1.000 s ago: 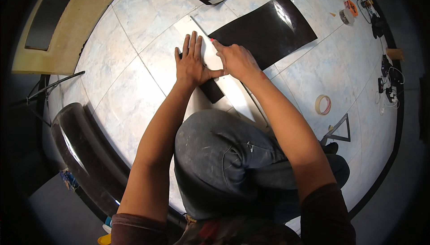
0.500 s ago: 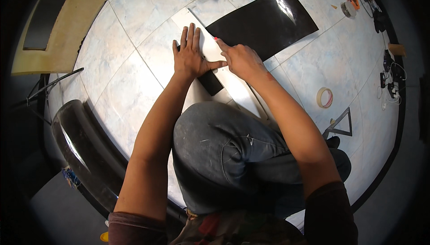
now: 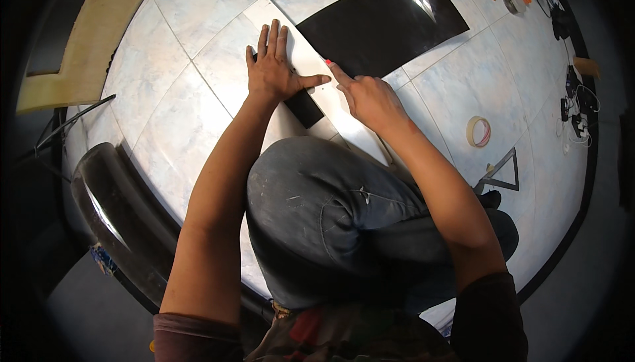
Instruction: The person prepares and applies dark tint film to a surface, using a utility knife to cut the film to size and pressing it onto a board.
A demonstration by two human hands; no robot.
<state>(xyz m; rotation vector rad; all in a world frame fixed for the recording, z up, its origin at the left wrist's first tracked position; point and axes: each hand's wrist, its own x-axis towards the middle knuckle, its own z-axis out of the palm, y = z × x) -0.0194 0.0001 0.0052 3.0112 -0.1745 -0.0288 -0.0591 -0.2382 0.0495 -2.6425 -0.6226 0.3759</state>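
My left hand (image 3: 274, 76) lies flat with its fingers spread, pressing a long white strip (image 3: 356, 129) on the floor. Its thumb stretches across the strip. My right hand (image 3: 374, 102) is closed at the strip's right edge, index finger pointing forward. At that fingertip shows the small red end (image 3: 329, 62) of a tool; the rest is hidden in the hand. A large glossy black sheet (image 3: 383, 28) lies along the strip's right side, its edge meeting the strip. From under the strip's left side sticks out a narrow black piece (image 3: 305, 110).
A tape roll (image 3: 478, 131) and a set square (image 3: 506, 171) lie on the tiled floor (image 3: 178, 117) at right. Farther back are power cables (image 3: 579, 110). A curved glossy black part (image 3: 109, 193) and a yellowish panel (image 3: 119, 21) stand left. My bent knee (image 3: 297, 177) is close below.
My right hand, with the red-ended tool, has slid toward me along the strip's right edge. The left hand stays pressed on the strip. The whole view has shifted slightly.
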